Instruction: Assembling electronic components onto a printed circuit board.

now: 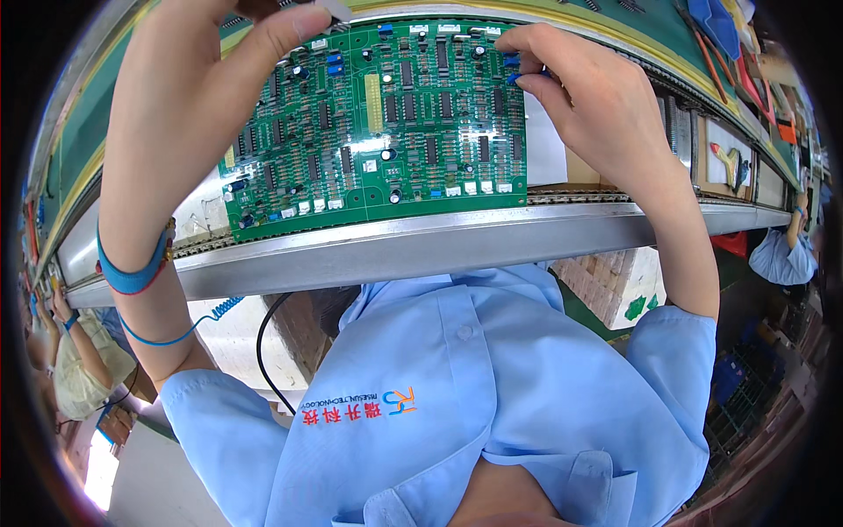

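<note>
A green circuit board (358,189), set with black chips, white connectors and small round capacitors, lies across a metal-railed conveyor in front of me. My left hand (206,75) is over its far left part, wearing a blue wrist strap (133,279) with a coiled cord. Thumb and fingers there close on a small whitish piece with dark pins (335,12); its kind is unclear. At the board's far right corner my right hand (593,101) has thumb and index finger drawn together on a small blue component (515,79). The fingertips partly hide that component's seat.
The near metal rail (421,237) runs between the board and my body. Beyond the conveyor is a green bench surface (650,18) with loose dark parts. A yellow-handled tool (727,162) lies to the right. Other people sit at the far left and far right (784,255).
</note>
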The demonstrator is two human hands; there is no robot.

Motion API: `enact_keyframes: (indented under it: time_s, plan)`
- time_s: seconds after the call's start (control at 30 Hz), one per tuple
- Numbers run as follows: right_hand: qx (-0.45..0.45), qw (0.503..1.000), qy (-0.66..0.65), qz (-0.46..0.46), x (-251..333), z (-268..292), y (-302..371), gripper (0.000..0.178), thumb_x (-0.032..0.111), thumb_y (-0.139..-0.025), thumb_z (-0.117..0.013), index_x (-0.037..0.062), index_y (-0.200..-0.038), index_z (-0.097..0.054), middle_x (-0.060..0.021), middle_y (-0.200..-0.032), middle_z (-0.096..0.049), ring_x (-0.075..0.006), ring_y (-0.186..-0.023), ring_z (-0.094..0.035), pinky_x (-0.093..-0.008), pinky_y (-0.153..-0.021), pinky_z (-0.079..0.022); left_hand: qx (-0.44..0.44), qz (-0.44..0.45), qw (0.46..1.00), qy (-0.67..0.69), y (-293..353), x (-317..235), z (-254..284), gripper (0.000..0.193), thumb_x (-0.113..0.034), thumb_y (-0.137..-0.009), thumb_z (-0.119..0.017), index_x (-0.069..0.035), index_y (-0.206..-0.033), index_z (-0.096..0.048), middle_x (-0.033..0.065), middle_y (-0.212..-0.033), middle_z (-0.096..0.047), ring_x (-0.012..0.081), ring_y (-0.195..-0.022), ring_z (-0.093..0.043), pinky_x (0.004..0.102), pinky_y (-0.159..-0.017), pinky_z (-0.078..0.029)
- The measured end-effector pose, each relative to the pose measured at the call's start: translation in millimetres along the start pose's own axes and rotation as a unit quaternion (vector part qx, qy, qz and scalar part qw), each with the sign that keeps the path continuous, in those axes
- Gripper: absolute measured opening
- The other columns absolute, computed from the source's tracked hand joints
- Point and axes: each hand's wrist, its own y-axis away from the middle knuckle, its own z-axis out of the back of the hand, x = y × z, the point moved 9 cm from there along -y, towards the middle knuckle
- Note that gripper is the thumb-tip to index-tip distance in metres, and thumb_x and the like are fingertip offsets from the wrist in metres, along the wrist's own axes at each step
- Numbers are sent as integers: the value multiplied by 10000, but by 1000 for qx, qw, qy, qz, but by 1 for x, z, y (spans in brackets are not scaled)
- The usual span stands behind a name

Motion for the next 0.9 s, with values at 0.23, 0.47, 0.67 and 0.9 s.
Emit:
enact_keyframes:
  time_s: [0.23, 0.47, 0.67, 0.9]
  plan:
    - [-9, 999, 30, 44, 11, -1, 1, 316, 50, -831, -664, 106, -1136, -606, -74, -888, -659, -228, -788, -659, -324, -681, -525, -23, -118, 993, 1, 30, -37, 1, 134, -54, -871, -665, -32, -1003, -662, 45, -939, -647, 154, -849, -572, 269, -809, -449]
    - [22, 952, -199, -232, -10, 22, 2, 233, -45, -799, -700, -33, -1029, -664, -102, -924, -686, -150, -817, -661, -249, -751, -534, 18, -90, 996, 2, 52, -43, -40, 166, -12, -754, -702, -57, -909, -660, 32, -839, -647, 182, -729, -552, 321, -809, -368]
    - [17, 943, -229, -243, -13, 19, 15, 217, -48, -772, -724, -39, -982, -668, -89, -882, -676, -131, -779, -651, -230, -705, -522, 28, -121, 991, -56, 60, -49, -63, 141, -43, -765, -711, -52, -893, -653, 49, -853, -660, 205, -746, -595, 358, -817, -368]
    - [16, 949, -211, -235, -17, 17, 23, 214, -14, -769, -749, -30, -971, -677, -78, -860, -665, -129, -750, -640, -232, -674, -516, 23, -128, 988, -88, 62, -54, -64, 141, -59, -778, -711, -54, -909, -659, 47, -874, -666, 212, -772, -610, 366, -834, -376]
